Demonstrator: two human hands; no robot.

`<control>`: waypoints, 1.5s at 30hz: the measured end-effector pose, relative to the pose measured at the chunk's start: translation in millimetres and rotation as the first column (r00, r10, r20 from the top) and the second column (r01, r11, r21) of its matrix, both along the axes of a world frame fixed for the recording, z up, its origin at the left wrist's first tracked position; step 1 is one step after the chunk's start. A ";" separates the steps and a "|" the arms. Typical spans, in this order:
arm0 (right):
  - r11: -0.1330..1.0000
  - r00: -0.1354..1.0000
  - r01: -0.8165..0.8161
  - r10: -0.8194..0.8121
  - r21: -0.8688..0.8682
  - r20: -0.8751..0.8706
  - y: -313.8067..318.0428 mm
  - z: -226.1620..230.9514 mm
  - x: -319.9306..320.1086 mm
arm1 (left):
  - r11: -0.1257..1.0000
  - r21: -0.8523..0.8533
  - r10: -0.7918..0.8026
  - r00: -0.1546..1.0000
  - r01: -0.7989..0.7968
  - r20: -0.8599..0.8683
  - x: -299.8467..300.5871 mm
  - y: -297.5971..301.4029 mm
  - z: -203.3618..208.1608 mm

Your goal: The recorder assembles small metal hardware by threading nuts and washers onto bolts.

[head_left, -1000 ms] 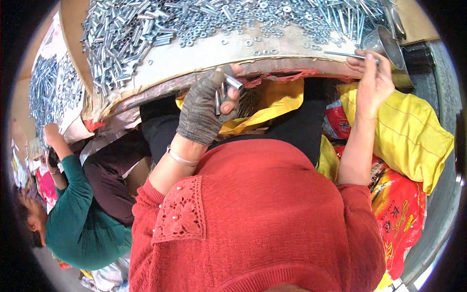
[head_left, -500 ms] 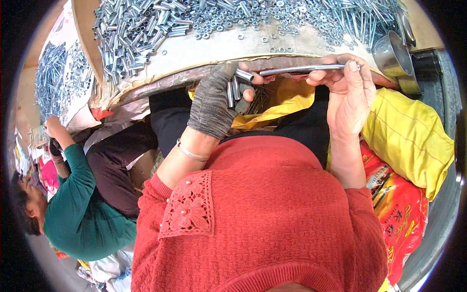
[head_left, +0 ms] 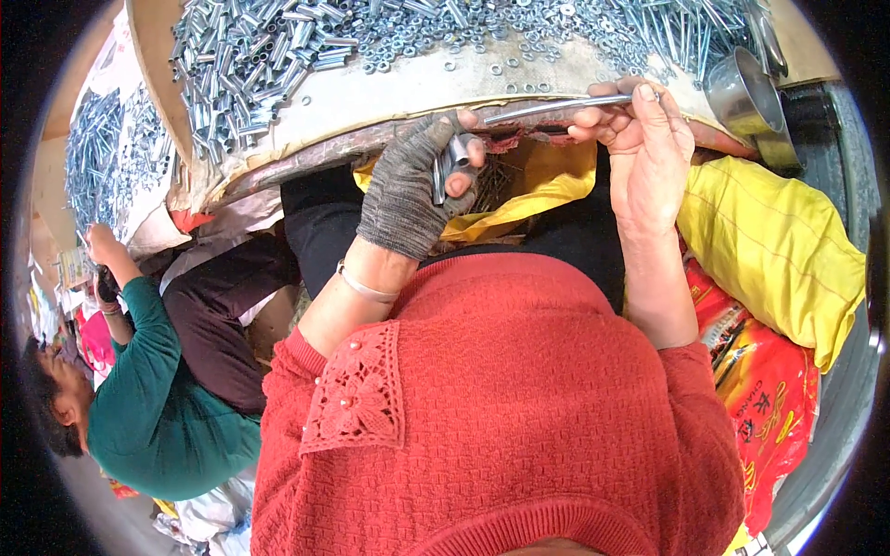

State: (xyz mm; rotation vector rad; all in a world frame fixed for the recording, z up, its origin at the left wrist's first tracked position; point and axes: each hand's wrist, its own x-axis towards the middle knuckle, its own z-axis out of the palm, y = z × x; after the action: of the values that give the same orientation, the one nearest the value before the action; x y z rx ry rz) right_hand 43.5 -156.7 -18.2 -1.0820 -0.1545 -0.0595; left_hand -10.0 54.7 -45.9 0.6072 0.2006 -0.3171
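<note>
My left hand (head_left: 422, 181), in a grey fingerless glove, curls around several short shiny metal sleeves (head_left: 440, 178) whose ends stick out between the fingers. A long thin metal rod (head_left: 547, 110) is pinched by my right hand (head_left: 644, 153), which is bare. The rod lies nearly level, its left tip beside the thumb and fingertips of my left hand. Whether that tip touches them I cannot tell. Beyond my hands, metal sleeves (head_left: 269, 69) are heaped on the pale cloth-covered worktop (head_left: 399, 93), with small nuts (head_left: 445, 28) beside them and long bolts (head_left: 700, 32) at the right.
A metal cup (head_left: 746, 93) lies tipped at the worktop's right end. Yellow sacking (head_left: 779, 241) and a red printed bag (head_left: 765, 408) are by my right side. At the left, a person in a green top (head_left: 167, 408) works near another heap of metal parts (head_left: 107, 153).
My right hand has shifted slightly left and up with the rod, now tilted up to the right. The sleeve that pointed right from my left fingertips now sits turned among the fingers.
</note>
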 end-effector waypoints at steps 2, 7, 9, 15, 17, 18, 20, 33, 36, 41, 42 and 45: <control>1.000 1.000 0.012 -0.012 -0.003 -0.004 -1.2 -0.2 0.5 | 0.996 0.084 0.014 0.999 -0.011 -0.035 -0.5 -1.9 1.1; 0.998 0.996 -0.038 0.042 0.040 -0.080 2.2 -2.9 3.8 | 0.980 -0.104 -0.165 0.986 0.168 0.033 -2.9 -3.1 0.8; 0.995 0.991 -0.080 0.085 0.053 -0.100 0.8 -7.0 5.4 | 0.980 -0.090 -0.177 0.984 0.177 0.000 -4.9 -4.0 2.7; 0.953 0.928 -0.270 0.295 0.134 -0.229 2.7 -25.8 5.9 | 0.971 0.093 -0.218 0.976 0.220 -0.027 -2.1 -5.0 11.0; 0.959 0.918 -0.236 0.273 0.159 -0.287 11.2 -31.1 0.1 | 0.945 0.319 -0.049 0.994 0.076 -0.093 2.6 -2.5 20.2; 0.963 0.917 -0.230 0.262 0.137 -0.299 15.3 -31.0 -3.0 | 0.975 0.221 0.014 0.997 0.003 -0.076 3.9 3.5 20.3; 0.953 0.891 -0.287 0.303 0.100 -0.337 18.8 -31.7 -6.6 | 0.983 0.151 0.084 0.989 -0.103 0.123 6.8 20.5 23.1; 0.562 0.722 -0.674 0.637 -0.479 -0.269 30.0 -19.4 -0.7 | 0.892 0.423 -0.152 0.987 0.161 -0.057 1.6 2.5 9.1; 0.735 0.993 -0.097 0.117 -0.671 -0.015 -4.7 -23.1 20.6 | 0.898 0.432 -0.100 0.995 0.083 0.015 -2.0 -3.1 13.7; -0.081 0.927 0.372 0.085 -0.925 0.365 -53.4 -34.5 76.2 | 0.833 0.536 -0.195 0.979 0.135 0.056 -0.9 -6.4 19.9; -0.201 0.939 0.344 0.098 -0.917 0.330 -53.3 -35.6 78.1 | 0.812 0.563 -0.222 0.974 0.155 0.052 -2.3 -10.3 21.4; -0.196 0.957 0.288 0.033 -0.937 0.287 -52.3 -35.3 81.9 | 0.780 0.602 -0.250 0.967 0.172 0.048 -4.2 -9.8 22.6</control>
State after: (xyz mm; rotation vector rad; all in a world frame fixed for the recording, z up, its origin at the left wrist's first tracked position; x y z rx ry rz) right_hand 125.4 -209.0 -53.5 -2.8513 -0.3043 -0.2973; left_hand -14.1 44.9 -23.3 1.2822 0.1052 -0.4366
